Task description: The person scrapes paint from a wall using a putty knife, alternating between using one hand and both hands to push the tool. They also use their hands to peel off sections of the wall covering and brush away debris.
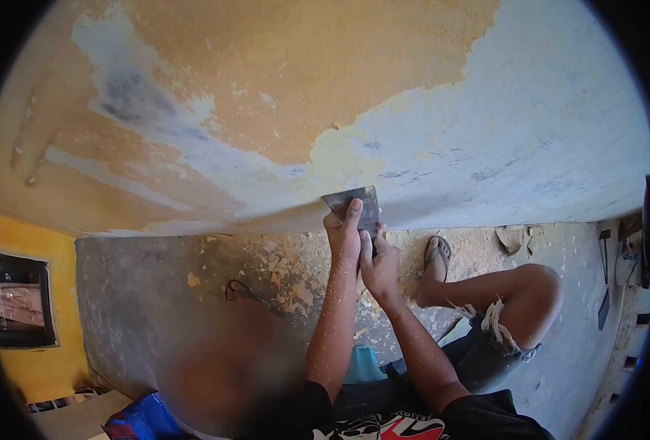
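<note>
A flat, dark metal scraper (365,205) is held in front of me, its wide edge at or close to the lower part of the wall (413,147). My left hand (345,229) grips the blade's left side, with the thumb lying on its face. Just below and to the right, my right hand (380,262) is closed around the scraper's lower end, which the fingers mostly hide. Orange-tan paint covers the upper wall, while a pale, bared area with ragged edges runs across the lower and right parts. Whitish flecks dot both forearms.
Paint flakes (288,282) litter the grey floor (134,293) along the wall's foot. A teal plastic object (364,364) is beneath me. My sandalled foot (435,260) is at the right. A dark-framed window (51,301) and blue item (152,416) are at the left.
</note>
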`<state>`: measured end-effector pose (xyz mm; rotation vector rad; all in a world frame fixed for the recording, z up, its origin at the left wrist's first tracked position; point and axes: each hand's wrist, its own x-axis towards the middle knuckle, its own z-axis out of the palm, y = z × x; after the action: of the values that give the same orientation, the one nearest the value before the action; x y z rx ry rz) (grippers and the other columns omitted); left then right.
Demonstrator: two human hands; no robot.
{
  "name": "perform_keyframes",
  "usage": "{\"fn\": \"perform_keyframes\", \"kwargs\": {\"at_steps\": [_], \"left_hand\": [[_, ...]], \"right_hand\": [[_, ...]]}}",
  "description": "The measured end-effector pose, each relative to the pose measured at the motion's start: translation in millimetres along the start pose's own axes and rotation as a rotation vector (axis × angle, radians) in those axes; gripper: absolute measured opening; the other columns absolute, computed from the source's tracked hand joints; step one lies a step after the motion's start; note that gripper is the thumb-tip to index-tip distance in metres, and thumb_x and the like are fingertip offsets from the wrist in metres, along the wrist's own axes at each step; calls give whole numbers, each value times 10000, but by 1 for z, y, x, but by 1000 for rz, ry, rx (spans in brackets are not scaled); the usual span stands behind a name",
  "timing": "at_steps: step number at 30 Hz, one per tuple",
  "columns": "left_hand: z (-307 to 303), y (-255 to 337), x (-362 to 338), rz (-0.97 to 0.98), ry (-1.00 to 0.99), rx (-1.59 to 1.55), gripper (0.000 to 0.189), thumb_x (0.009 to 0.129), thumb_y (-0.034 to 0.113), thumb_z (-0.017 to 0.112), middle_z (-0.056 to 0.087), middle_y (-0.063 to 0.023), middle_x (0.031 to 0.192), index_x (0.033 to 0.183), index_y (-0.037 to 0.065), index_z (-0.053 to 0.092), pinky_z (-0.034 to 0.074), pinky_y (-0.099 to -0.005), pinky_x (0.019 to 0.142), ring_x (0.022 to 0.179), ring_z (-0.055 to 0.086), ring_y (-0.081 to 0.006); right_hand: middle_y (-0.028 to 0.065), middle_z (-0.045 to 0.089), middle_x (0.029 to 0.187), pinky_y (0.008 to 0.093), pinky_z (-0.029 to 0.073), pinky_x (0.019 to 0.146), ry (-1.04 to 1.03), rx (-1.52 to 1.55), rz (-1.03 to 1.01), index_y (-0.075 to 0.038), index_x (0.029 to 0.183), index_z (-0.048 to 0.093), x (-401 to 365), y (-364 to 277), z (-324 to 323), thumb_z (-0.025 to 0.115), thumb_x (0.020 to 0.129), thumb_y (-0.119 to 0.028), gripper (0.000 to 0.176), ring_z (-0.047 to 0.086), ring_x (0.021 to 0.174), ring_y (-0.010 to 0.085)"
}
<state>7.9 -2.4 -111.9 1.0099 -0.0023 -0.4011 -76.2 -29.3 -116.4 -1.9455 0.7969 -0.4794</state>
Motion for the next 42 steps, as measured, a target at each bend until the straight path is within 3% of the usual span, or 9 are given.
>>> {"fn": "perform_keyframes", "kwargs": {"at_steps": [13, 17, 19, 21, 25, 28, 30, 34, 42], "left_hand": [[0, -6, -9, -27, 34, 16, 372, 934, 349, 664, 656, -115, 768, 945, -21, 617, 519, -309, 494, 558, 628, -202], [0, -18, 7, 171, -3, 82, 382, 929, 365, 672, 659, -112, 770, 932, -13, 615, 519, -302, 497, 537, 623, -201], [2, 1, -9, -69, 33, 66, 364, 931, 356, 672, 666, -100, 784, 934, -4, 618, 522, -293, 511, 584, 639, -192], [-8, -11, -15, -91, 52, 93, 357, 934, 351, 669, 667, -94, 793, 942, -2, 619, 526, -294, 514, 596, 642, -191], [-2, -25, 17, 190, 18, 94, 393, 917, 378, 684, 664, -94, 795, 952, -8, 618, 523, -299, 499, 535, 619, -198], [-6, -13, -5, -120, 58, 63, 391, 916, 378, 685, 661, -100, 783, 942, -8, 624, 521, -299, 514, 555, 628, -198], [-1, -10, -15, -87, 77, 59, 395, 918, 387, 680, 664, -102, 777, 933, -5, 631, 524, -297, 518, 573, 634, -187], [2, -5, -5, 16, 35, 97, 397, 922, 395, 674, 662, -93, 770, 922, 0, 634, 524, -296, 517, 583, 628, -173], [3, -11, -8, -22, 83, 40, 443, 900, 423, 697, 645, -103, 773, 938, -11, 617, 522, -298, 500, 542, 605, -182]], "right_hand": [[270, 586, 631, 460, 493, 583, 10, -92, 18, 55, 1272, 585, -8, -8, -10, 551, 963, -348, 508, 638, 605, 419], [280, 581, 644, 455, 490, 584, 55, -96, -12, 57, 1301, 558, 2, 8, 1, 542, 969, -326, 507, 630, 605, 429], [277, 594, 655, 451, 496, 589, 78, -67, -40, 55, 1291, 568, -7, 5, 2, 533, 973, -329, 500, 638, 614, 423], [281, 598, 667, 460, 499, 602, 32, -55, 21, 47, 1269, 588, -15, 5, -2, 534, 972, -337, 489, 640, 630, 427], [279, 597, 668, 469, 502, 625, 63, 17, -48, 34, 1269, 587, -5, 8, 2, 534, 973, -360, 495, 636, 654, 443], [279, 599, 667, 456, 506, 625, 63, -86, 41, 30, 1287, 577, -12, 12, 0, 539, 972, -357, 501, 639, 649, 437], [282, 593, 658, 444, 505, 615, -84, -89, 117, 33, 1302, 565, -7, 3, -10, 544, 971, -361, 515, 644, 639, 430], [277, 579, 637, 452, 492, 594, 10, -71, -21, 27, 1324, 549, -4, 9, -2, 534, 976, -372, 530, 633, 611, 427], [266, 577, 614, 456, 483, 561, -25, -159, 30, 37, 1262, 600, -4, 13, -5, 555, 970, -354, 491, 628, 567, 406]]}}
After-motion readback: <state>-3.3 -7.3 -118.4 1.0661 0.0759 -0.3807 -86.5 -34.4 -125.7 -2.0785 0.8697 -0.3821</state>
